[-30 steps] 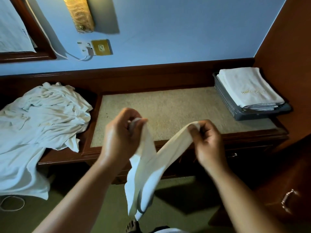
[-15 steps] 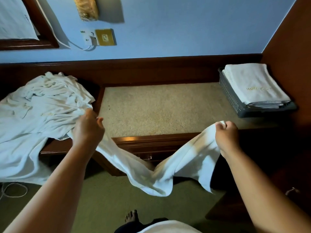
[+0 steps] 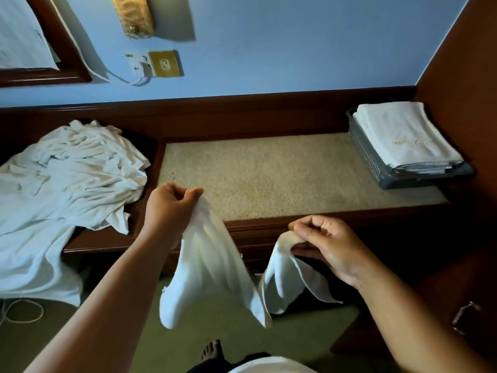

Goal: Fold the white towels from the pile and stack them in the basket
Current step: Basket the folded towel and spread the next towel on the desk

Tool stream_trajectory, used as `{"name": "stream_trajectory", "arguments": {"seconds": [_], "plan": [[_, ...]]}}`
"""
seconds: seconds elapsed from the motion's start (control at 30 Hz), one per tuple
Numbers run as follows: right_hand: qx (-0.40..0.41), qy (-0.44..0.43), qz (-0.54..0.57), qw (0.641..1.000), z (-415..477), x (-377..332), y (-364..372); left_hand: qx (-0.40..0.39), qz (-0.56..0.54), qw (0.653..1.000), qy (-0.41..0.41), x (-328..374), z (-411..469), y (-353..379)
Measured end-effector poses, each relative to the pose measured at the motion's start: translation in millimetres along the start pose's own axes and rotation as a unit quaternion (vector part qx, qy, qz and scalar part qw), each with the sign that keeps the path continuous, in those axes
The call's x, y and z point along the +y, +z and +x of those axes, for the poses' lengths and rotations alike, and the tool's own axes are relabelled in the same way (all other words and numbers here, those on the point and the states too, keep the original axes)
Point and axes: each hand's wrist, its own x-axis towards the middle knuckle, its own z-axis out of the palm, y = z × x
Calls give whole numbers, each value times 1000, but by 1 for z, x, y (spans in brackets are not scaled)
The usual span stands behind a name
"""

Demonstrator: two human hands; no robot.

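A white towel [image 3: 212,267] hangs in front of the desk's front edge, sagging between my two hands. My left hand [image 3: 172,208] pinches one upper corner of it above the desk's front left. My right hand [image 3: 325,243] pinches the other corner, lower and to the right, in front of the desk edge. The crumpled pile of white towels [image 3: 61,181] lies on the left end of the desk and spills over its edge. At the far right stands the grey basket [image 3: 376,168], and a stack of folded white towels [image 3: 403,135] lies in it.
The desk has a beige inlaid top [image 3: 282,170] with a dark wooden rim. A brown wooden wall panel [image 3: 468,76] closes the right side. A cabinet handle [image 3: 462,316] shows at lower right. A white cable [image 3: 18,310] lies on the green floor, and a bare foot [image 3: 212,351] is below.
My hands have come closer together since half a second ago. The left hand has moved right, away from the pile, and the towel now hangs in two drooping folds.
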Motion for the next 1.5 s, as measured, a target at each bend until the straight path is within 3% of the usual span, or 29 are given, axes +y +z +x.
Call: {"name": "stream_trajectory", "arguments": {"seconds": [0.17,0.23,0.47,0.63,0.8,0.93,1.13,1.4,1.5], "plan": [[-165,-42,-31,985,-34,-24,19,-31,-217,975,-33,18,-19,3],[-191,-74,-82,975,-40,-29,24,-36,-270,962,-31,25,-25,-1],[-33,-320,-252,912,-27,-41,54,-212,-274,936,58,44,-83,12],[75,-432,-312,843,-19,-45,57,-191,-224,943,157,43,-83,3],[47,-443,-291,847,-20,-46,58,-240,-304,915,114,43,-90,1],[46,-430,-275,859,-25,-44,58,-235,-357,899,98,33,-94,6],[45,-372,-229,898,-31,-41,51,-224,-345,900,146,25,-105,13],[25,-379,-248,891,-36,-47,37,-187,-340,902,188,26,-112,24],[36,-388,-256,885,-34,-51,34,-194,-286,902,257,19,-110,26]]}}
